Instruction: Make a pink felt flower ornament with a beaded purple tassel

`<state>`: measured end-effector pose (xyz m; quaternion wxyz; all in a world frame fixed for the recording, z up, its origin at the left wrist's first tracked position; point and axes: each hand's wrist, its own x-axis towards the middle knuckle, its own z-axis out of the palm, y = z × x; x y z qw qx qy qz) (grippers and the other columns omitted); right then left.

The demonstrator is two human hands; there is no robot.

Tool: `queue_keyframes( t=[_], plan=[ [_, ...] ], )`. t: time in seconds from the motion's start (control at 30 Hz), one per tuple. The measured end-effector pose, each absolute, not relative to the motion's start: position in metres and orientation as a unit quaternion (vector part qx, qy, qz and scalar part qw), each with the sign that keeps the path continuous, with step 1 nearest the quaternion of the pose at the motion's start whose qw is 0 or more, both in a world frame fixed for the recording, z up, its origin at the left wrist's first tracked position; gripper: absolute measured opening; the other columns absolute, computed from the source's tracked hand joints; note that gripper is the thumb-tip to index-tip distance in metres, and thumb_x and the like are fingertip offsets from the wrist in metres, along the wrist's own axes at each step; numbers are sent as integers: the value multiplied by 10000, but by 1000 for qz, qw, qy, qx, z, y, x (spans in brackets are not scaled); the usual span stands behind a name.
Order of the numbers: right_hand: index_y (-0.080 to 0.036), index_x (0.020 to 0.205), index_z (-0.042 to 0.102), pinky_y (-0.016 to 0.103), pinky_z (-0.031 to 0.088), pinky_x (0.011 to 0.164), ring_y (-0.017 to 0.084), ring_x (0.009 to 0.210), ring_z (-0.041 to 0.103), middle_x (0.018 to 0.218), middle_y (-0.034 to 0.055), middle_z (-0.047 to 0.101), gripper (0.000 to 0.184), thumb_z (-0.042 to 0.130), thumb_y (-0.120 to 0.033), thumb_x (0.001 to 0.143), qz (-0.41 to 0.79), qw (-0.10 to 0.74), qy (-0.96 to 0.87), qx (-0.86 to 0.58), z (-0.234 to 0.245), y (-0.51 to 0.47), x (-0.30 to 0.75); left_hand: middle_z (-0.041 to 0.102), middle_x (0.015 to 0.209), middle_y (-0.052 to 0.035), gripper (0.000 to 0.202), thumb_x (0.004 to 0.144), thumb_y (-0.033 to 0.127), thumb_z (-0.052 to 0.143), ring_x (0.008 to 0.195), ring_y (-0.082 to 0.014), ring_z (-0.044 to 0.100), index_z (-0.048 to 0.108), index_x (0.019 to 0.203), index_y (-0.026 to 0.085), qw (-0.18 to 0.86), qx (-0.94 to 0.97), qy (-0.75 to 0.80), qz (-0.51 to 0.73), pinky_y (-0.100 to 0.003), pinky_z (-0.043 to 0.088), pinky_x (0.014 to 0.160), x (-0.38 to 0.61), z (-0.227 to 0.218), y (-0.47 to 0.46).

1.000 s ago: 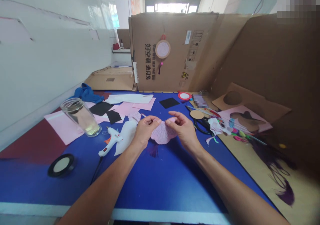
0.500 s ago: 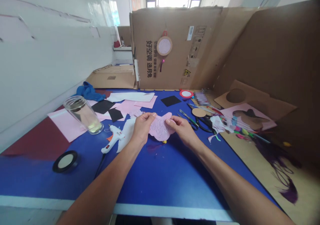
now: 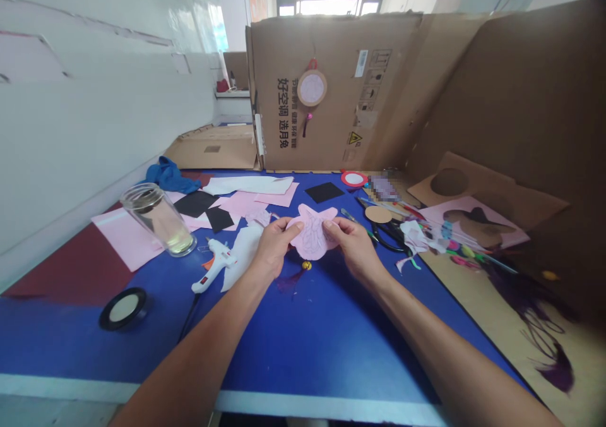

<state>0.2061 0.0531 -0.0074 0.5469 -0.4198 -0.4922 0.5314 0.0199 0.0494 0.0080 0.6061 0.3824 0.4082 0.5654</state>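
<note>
Both my hands hold up a pink paper cutout with a scalloped outline and fine line patterns, tilted upright above the blue table. My left hand pinches its left edge, and my right hand pinches its right edge. A small yellow bead and a dark purple tassel hang just under the cutout, close to the table top.
A white glue gun, a glass jar, a black tape roll, pink and black paper sheets lie left. Scissors, coloured scraps and a purple tassel lie right. Cardboard walls stand behind.
My hands have raised the pink cutout from lying low and flat to standing upright, facing me. The bead and tassel beneath it now show.
</note>
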Motion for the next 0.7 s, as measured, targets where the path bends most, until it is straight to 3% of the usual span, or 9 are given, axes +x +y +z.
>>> queue_keyframes(
  t=[0.3, 0.47, 0.6, 0.7],
  plan=[
    [-189, 854, 769, 303, 488, 652, 168, 677, 593, 777, 20, 740, 467, 877, -641, 799, 528, 535, -513, -416, -9, 50, 202, 753, 753, -31, 342, 636, 418, 978, 671, -164, 670, 792, 794, 178, 576, 386, 418, 587, -289, 542, 642, 19, 7, 53],
    [-201, 985, 802, 325, 561, 678, 209, 778, 674, 894, 49, 777, 508, 856, -671, 803, 527, 517, -532, -415, -9, 46, 196, 758, 735, -34, 434, 548, 446, 1006, 649, -177, 667, 783, 797, 169, 553, 376, 432, 605, -291, 536, 605, 16, 9, 58],
    [-216, 1010, 792, 331, 592, 689, 226, 844, 706, 969, 65, 785, 545, 831, -720, 806, 525, 511, -539, -415, -8, 47, 191, 757, 746, -35, 440, 557, 449, 1004, 655, -178, 665, 781, 813, 168, 547, 379, 428, 612, -287, 523, 609, 12, 9, 62],
    [-214, 1062, 792, 342, 611, 714, 237, 889, 731, 1023, 91, 802, 601, 684, -787, 915, 510, 498, -558, -424, 3, 54, 204, 765, 772, -46, 422, 576, 426, 1000, 689, -185, 677, 775, 822, 167, 542, 380, 424, 618, -286, 520, 636, 10, 9, 64]
  ],
)
